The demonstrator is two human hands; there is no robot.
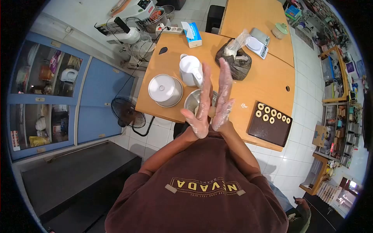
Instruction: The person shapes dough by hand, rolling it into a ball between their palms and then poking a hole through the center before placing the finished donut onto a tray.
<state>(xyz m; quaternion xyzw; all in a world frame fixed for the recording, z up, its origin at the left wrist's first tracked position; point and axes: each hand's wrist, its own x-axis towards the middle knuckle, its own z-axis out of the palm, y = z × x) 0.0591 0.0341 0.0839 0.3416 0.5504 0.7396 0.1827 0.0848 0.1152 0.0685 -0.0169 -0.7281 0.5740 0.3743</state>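
My left hand [201,110] and my right hand [223,99] are raised in front of my chest, palms turned toward each other and dusted with white powder. The fingers of both stretch straight out, with a narrow gap between the hands. Behind them a metal bowl [190,101] stands at the table edge, partly hidden by my left hand. A small beige patch shows between the palms; I cannot tell whether it is in the bowl or between my hands. A white pitcher [190,66] stands just beyond my left fingers.
The wooden table [256,89] holds a round white lidded container [162,88], a black plastic bag [237,65], a white scale [256,46], and a tissue box [192,35]. A dark tray [268,130] with several dough rings lies right. A fan [126,110] stands left.
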